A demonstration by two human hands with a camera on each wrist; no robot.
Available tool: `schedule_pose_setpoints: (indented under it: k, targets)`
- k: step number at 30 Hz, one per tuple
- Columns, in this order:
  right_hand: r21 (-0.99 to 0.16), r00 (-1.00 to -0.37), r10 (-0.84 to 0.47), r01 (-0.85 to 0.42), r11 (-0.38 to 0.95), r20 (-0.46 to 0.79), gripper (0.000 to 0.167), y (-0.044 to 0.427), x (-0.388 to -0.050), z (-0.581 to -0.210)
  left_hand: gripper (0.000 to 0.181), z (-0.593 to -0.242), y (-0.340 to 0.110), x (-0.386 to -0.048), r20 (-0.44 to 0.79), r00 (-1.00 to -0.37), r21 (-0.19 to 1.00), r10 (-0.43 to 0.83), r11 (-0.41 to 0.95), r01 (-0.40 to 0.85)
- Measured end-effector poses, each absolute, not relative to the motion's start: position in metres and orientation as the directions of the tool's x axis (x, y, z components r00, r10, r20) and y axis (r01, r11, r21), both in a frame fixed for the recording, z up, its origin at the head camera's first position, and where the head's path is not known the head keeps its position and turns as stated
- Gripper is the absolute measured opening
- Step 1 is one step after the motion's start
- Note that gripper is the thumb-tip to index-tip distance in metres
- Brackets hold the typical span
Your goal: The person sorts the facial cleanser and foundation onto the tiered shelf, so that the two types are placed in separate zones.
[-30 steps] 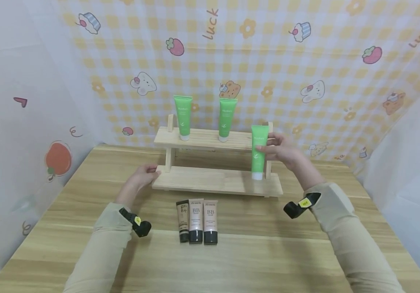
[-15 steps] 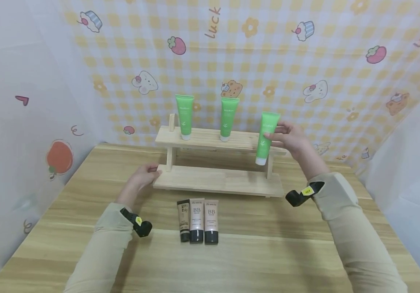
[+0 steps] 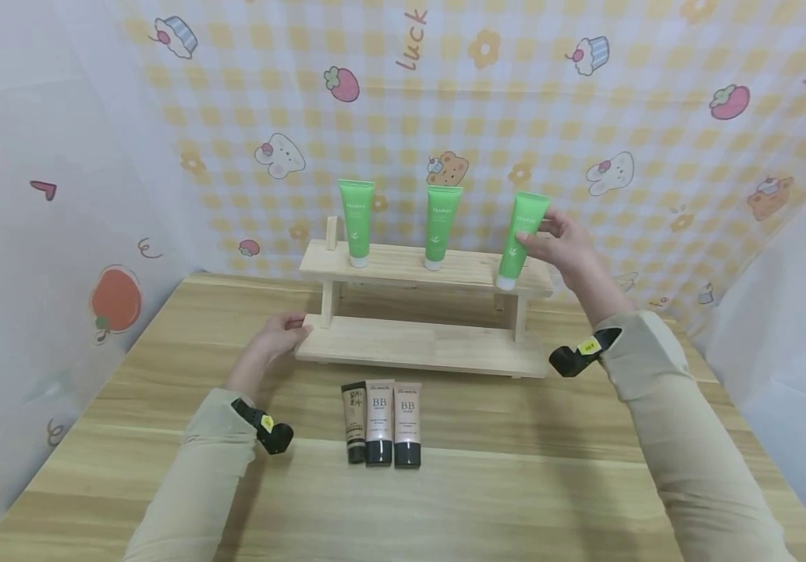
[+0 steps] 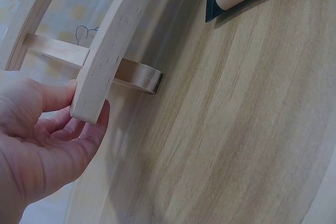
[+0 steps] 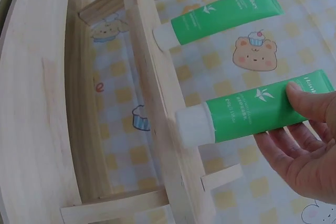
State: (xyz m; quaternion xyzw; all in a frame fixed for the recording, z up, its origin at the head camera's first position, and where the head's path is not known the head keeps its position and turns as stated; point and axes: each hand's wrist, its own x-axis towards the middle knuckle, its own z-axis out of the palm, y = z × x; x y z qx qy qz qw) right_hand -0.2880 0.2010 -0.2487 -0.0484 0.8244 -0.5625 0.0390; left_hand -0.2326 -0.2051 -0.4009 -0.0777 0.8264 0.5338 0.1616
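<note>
My right hand (image 3: pixel 566 243) grips a green tube (image 3: pixel 523 234) with a white cap, tilted slightly, cap down, at the right end of the upper shelf (image 3: pixel 395 265). In the right wrist view its white cap (image 5: pixel 194 125) overlaps the shelf's edge; whether they touch I cannot tell. Two more green tubes stand cap-down on that shelf, one at the left (image 3: pixel 356 222) and one in the middle (image 3: pixel 441 226). My left hand (image 3: pixel 278 337) holds the left end of the lower shelf (image 3: pixel 403 343), thumb above and fingers beneath in the left wrist view.
Before the wooden rack, three tubes lie side by side on the table (image 3: pixel 487 499): a tan one (image 3: pixel 354 421) and two pinkish BB tubes, one in the middle (image 3: pixel 379 421) and one at right (image 3: pixel 407 421). A checked cloth (image 3: pixel 388 125) hangs behind.
My right hand has lifted the green tube from in front of the lower shelf, up and slightly right to the upper shelf's right end. The left hand keeps its place.
</note>
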Motion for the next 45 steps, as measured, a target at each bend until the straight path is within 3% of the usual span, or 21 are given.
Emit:
schedule_pose_setpoints:
  k: [22, 45]
  targets:
    - [-0.901, -0.981, -0.100, -0.190, 0.390, 0.164, 0.054, 0.203, -0.311, -0.276, 0.055, -0.401, -0.204, -0.233, -0.368, -0.929, 0.835, 0.039, 0.453, -0.312]
    - [-0.930, -0.982, -0.165, -0.141, 0.338, 0.088, 0.064, 0.210, -0.302, -0.298, 0.054, -0.400, -0.205, -0.232, -0.360, -0.932, 0.840, 0.027, 0.445, -0.312]
